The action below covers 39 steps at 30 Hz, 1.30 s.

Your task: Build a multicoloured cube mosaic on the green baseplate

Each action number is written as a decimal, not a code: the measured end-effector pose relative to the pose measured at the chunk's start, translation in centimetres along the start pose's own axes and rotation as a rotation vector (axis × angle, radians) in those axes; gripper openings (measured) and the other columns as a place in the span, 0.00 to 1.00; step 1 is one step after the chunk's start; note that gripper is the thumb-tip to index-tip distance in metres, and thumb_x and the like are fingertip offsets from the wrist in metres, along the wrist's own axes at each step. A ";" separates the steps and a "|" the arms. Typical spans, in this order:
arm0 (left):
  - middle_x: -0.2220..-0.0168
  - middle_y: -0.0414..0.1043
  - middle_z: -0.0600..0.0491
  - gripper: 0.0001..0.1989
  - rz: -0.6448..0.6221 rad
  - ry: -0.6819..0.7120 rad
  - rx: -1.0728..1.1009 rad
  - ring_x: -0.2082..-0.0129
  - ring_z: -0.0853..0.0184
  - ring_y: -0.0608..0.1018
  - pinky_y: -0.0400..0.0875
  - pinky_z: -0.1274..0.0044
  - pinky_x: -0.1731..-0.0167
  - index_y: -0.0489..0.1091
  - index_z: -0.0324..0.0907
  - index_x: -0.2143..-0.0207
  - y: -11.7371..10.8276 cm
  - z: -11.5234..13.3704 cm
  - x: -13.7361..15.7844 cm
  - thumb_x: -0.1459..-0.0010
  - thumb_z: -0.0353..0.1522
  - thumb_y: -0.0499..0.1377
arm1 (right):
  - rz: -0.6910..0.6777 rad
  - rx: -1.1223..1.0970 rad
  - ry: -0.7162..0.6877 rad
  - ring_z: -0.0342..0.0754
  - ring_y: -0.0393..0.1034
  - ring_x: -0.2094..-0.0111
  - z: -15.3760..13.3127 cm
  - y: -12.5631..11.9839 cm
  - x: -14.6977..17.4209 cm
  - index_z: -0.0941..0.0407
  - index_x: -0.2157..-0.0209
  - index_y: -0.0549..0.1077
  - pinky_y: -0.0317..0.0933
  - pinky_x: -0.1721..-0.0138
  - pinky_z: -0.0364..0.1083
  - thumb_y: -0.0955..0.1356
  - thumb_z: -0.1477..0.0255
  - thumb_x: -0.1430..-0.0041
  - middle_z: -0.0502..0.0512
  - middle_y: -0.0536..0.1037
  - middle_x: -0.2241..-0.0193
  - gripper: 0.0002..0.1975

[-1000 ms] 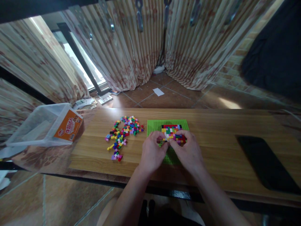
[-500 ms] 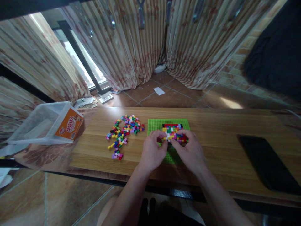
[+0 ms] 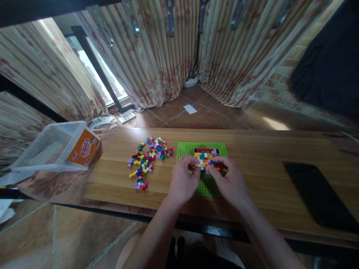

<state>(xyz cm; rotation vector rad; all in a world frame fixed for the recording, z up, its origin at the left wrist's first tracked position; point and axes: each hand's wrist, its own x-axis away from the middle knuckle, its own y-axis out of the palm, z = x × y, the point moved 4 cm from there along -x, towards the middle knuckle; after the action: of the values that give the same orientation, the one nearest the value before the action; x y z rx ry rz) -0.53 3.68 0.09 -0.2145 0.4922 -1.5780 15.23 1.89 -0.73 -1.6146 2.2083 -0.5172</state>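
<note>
A block of small multicoloured building bricks stands on a green studded baseplate. My left hand is closed, thumb and index finger pinching at the left edge of the brick block. From the right, my right hand bends its thumb and index finger onto the front and right side of the same bricks. The fingers hide part of the block, and whether a loose single brick sits between the fingertips is too small to tell.
Loose bricks lie scattered left of the baseplate on the wooden table. A clear plastic bin with an orange label lies at the far left. A flat black object rests at the right. Striped curtains hang behind.
My right thumb and fingers have shifted slightly to the right over the bricks. My left hand keeps its pinch at the left edge. The whole view has moved a little.
</note>
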 end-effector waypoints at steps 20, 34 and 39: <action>0.65 0.72 0.53 0.08 0.017 0.005 0.010 0.68 0.69 0.73 0.69 0.77 0.64 0.70 0.40 0.67 0.2 -0.4 0.1 0.47 0.21 0.57 | 0.021 -0.087 0.088 0.54 0.75 0.62 1.9 -0.4 -0.3 0.53 0.62 0.77 0.66 0.57 0.54 0.71 0.58 0.49 0.56 0.81 0.61 0.16; 0.66 0.76 0.50 0.04 0.198 -0.315 -0.593 0.64 0.63 0.77 0.66 0.75 0.63 0.72 0.41 0.65 -7.9 -3.3 -1.3 0.45 0.27 0.60 | -0.031 0.018 0.139 0.56 0.77 0.62 2.7 -1.0 -0.8 0.52 0.61 0.80 0.65 0.63 0.51 0.69 0.54 0.47 0.56 0.83 0.64 0.19; 0.62 0.77 0.48 0.08 0.166 -0.406 -0.787 0.61 0.60 0.78 0.66 0.74 0.62 0.75 0.43 0.62 -9.7 -4.4 -1.7 0.43 0.26 0.57 | -0.011 0.027 0.104 0.56 0.76 0.62 2.5 -1.1 -0.9 0.52 0.62 0.80 0.65 0.63 0.51 0.69 0.54 0.48 0.57 0.83 0.63 0.19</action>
<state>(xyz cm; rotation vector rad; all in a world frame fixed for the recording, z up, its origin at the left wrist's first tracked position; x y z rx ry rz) -11.00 6.13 0.64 -1.0407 0.7645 -1.0713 17.61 2.19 -2.36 -1.6214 2.2571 -0.6454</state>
